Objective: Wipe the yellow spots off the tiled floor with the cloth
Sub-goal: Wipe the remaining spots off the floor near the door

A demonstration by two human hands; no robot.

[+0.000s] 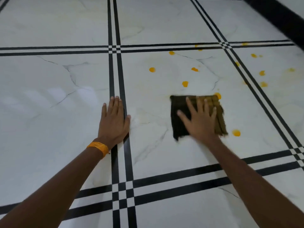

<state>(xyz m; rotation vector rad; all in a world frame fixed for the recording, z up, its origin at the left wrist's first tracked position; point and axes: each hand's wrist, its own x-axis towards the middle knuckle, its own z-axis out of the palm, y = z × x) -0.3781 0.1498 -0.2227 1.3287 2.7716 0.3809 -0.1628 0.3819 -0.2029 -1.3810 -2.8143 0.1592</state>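
Note:
A dark olive folded cloth (pixel 179 106) lies flat on the white marble floor tile (pixel 148 89). My right hand (pixel 199 120) presses on it with fingers spread and straight. Several yellow spots dot the tile beyond and beside the cloth: one at the cloth's far right corner (pixel 218 95), one to its right (pixel 236 132), others further out (pixel 185 84) (pixel 152 69) (pixel 194 69). More yellow spots (pixel 262 73) lie on the tile to the right. My left hand (pixel 113 120) rests flat on the black border stripes, fingers straight, with an orange band on its wrist.
Black double stripes (pixel 120 79) divide the floor into large tiles. A dark skirting (pixel 279 18) runs along the wall at the far right. Faint yellowish smears show on the tile near the cloth's left.

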